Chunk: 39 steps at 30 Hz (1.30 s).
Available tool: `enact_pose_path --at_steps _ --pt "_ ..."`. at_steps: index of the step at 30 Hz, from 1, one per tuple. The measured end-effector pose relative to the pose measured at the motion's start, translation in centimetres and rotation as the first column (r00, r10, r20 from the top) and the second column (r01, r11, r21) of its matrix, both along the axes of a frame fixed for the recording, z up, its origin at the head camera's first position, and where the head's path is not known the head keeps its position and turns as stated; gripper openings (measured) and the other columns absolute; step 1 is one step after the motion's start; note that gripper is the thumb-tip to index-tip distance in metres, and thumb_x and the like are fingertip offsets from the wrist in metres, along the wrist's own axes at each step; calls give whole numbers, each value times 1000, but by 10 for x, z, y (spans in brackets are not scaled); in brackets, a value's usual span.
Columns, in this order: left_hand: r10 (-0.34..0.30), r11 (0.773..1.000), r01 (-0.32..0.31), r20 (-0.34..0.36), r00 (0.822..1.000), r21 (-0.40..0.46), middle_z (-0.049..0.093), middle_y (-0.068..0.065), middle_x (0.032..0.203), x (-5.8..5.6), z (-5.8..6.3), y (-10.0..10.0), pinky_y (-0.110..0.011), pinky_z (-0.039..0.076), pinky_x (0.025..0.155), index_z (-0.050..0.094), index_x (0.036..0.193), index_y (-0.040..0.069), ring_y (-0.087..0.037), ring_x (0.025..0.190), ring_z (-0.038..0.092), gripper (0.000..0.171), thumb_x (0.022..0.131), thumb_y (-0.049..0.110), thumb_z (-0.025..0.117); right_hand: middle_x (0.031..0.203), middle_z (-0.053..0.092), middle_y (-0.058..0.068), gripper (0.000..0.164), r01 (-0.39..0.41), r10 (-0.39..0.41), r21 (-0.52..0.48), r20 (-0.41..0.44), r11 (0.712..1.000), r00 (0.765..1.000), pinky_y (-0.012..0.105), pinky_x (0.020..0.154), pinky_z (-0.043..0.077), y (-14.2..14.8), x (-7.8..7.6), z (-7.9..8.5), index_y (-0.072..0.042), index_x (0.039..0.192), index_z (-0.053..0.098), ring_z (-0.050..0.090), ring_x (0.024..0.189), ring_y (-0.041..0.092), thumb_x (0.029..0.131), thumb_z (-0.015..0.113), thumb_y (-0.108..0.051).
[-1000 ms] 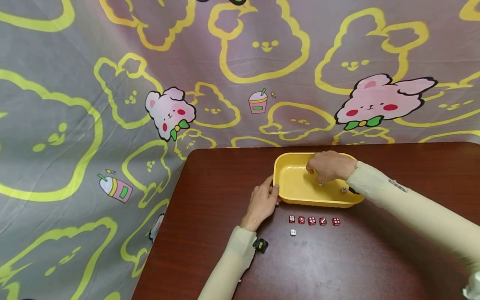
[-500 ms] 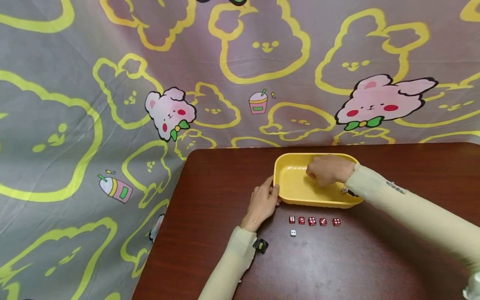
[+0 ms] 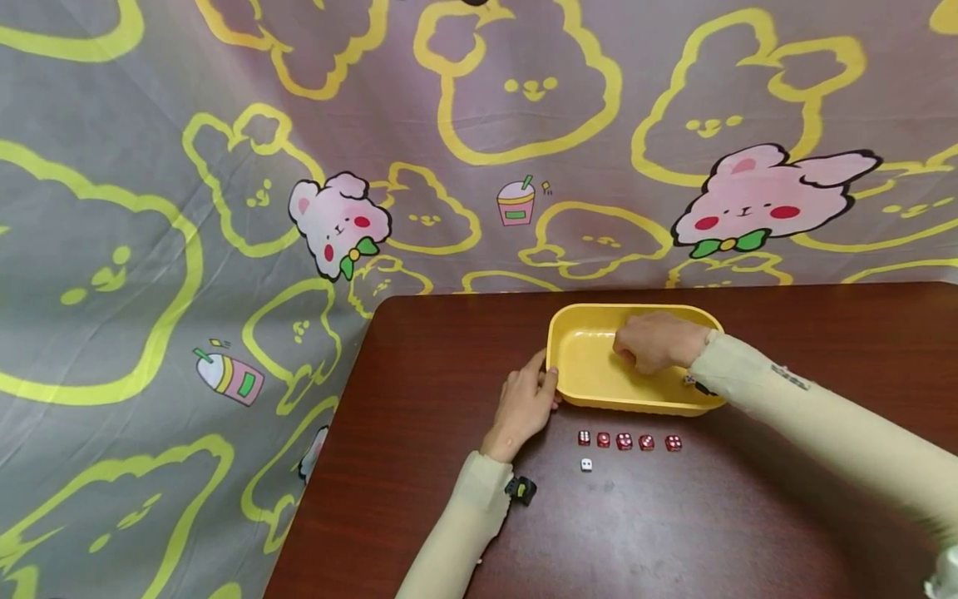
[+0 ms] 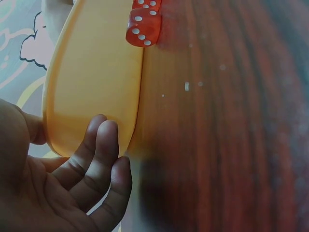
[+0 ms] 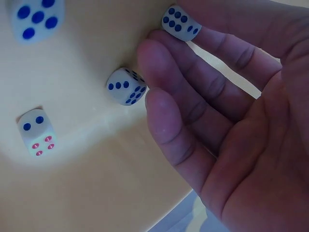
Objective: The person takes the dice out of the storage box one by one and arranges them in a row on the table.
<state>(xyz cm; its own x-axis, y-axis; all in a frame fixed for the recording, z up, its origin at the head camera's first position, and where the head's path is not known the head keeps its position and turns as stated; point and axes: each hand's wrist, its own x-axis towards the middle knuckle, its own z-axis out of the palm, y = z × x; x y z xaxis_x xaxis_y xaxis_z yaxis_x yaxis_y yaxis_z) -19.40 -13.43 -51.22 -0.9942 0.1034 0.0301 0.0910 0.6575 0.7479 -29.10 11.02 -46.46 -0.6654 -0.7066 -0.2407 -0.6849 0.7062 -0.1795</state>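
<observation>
My left hand (image 3: pixel 520 403) holds the left end of a yellow plastic tray (image 3: pixel 587 400); in the left wrist view the thumb is at the rim and curled fingers lie against the outer wall. Inside the tray is my right hand (image 3: pixel 653 343), reaching down near its right half. The right wrist view shows it pinching a white die (image 5: pixel 177 24) between thumb and fingertips. Beside those fingertips sits a second white die (image 5: pixel 124 87) with blue pips. Farther off on the tray floor are a white die showing two (image 5: pixel 36 133) and one showing five (image 5: pixel 37 18).
In front of the tray, a row of several red dice (image 3: pixel 624 442) lies on the dark brown table (image 3: pixel 449 349). One white die (image 3: pixel 586 465) sits nearer than the row. A grey cloth with yellow cartoon outlines (image 3: pixel 524 116) hangs behind and to the left.
My right hand has lowered into the tray, and a white die seen below it a second ago is now hidden in the head view. The left hand stays put.
</observation>
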Motion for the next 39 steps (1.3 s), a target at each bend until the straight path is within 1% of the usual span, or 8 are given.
enact_pose_path --at_steps 6,13,20,29,34,39 --pt "-2 1000 2 2 1000 11 78 3 83 0 0 0 -24 55 71 48 156 17 1 59 66 48 110 30 48 64 41 -4 34 -13 13 2 -17 1000 1000 29 59 29 0 2 1 -21 59 49 39 64 15 75 64 4" --pt "-2 1000 2 -1 1000 3 78 3 84 0 -2 -1 -24 56 72 49 156 17 2 59 66 48 110 30 48 62 37 -6 36 -11 11 7 -2 1000 1000 29 58 28 -1 2 -1 -22 59 47 37 62 13 76 62 7" --pt "-3 1000 4 -10 1000 12 78 3 83 0 -2 -1 -23 55 68 50 155 18 1 58 66 47 110 29 48 62 42 -7 36 -26 26 -2 -23 1000 999 29 57 31 -2 4 -4 -23 60 49 40 60 13 75 63 6" --pt "-4 1000 4 -17 1000 4 77 4 82 -1 -3 0 -23 54 69 51 155 19 1 59 66 46 110 30 48 63 49 -6 34 -35 35 -10 -27 999 999 29 58 34 -3 5 -3 -23 64 53 45 61 14 84 63 2" --pt "-1 1000 1 -17 1000 4 77 5 81 0 -1 0 -25 55 72 51 155 19 3 58 65 46 110 29 48 64 51 -6 33 -46 45 -18 -45 999 998 29 58 35 -3 6 -1 -24 65 57 46 61 14 84 64 2" --pt "-3 1000 3 -11 1000 5 78 3 84 0 1 0 -25 55 73 50 155 19 3 58 65 46 110 30 48 65 50 -6 32 -67 64 -39 -73 997 995 29 58 34 -2 8 4 -24 66 56 44 61 14 81 63 4"
